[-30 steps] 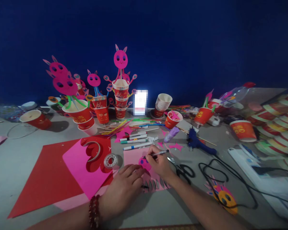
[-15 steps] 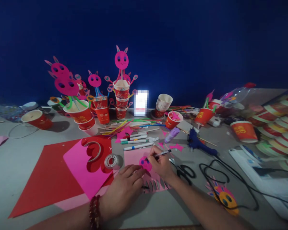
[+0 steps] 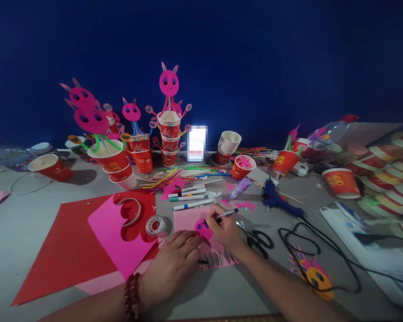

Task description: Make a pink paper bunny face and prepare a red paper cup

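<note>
Near middle of counter's [image 3: 228, 297] front edge, right hand [image 3: 226, 232] pinches pen [image 3: 229, 212], tip at bright-pink paper circle [image 3: 204, 231]; blue eye spots already on it. Left hand [image 3: 176, 261] open, palm down, fingertips beside circle. Light-pink sheet [image 3: 184, 216] lies under circle. Scissors [image 3: 263, 239] rest right, tape roll [image 3: 155, 226] left. Toward counter's right edge, paper cup [image 3: 341, 183] bears gold characters, too blurred to read; no brand legible.

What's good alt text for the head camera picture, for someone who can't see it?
A right hand holds a pen to a pink paper circle, the left hand resting beside it. Markers, scissors, tape and a glue gun lie around; decorated cups stand behind.
</note>
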Available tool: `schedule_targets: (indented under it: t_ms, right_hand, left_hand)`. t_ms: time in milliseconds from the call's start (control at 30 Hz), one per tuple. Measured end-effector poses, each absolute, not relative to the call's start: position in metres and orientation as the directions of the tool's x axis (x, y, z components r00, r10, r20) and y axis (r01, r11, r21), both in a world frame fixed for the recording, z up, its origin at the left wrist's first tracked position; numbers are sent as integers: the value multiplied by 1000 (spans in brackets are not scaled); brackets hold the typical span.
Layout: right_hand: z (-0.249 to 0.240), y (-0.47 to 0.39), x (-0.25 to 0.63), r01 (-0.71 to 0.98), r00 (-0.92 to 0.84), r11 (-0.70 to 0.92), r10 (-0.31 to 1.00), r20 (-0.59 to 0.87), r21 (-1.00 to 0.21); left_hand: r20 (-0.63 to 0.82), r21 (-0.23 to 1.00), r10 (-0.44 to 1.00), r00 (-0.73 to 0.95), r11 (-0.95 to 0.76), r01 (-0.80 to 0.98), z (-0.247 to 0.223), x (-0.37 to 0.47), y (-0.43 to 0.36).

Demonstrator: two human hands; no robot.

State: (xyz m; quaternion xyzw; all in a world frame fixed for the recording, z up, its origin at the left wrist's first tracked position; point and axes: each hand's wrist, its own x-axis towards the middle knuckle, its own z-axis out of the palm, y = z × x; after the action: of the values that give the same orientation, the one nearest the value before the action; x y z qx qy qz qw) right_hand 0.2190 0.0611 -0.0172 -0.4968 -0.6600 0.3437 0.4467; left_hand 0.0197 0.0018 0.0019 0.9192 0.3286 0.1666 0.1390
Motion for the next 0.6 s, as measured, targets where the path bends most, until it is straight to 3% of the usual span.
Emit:
schedule_targets:
  t_ms: [600]
  right_hand:
    - [-14,60,216,248,-31,213,977,212,-945]
  left_hand:
    - [213,353,654,726,-744,567,3,21,2]
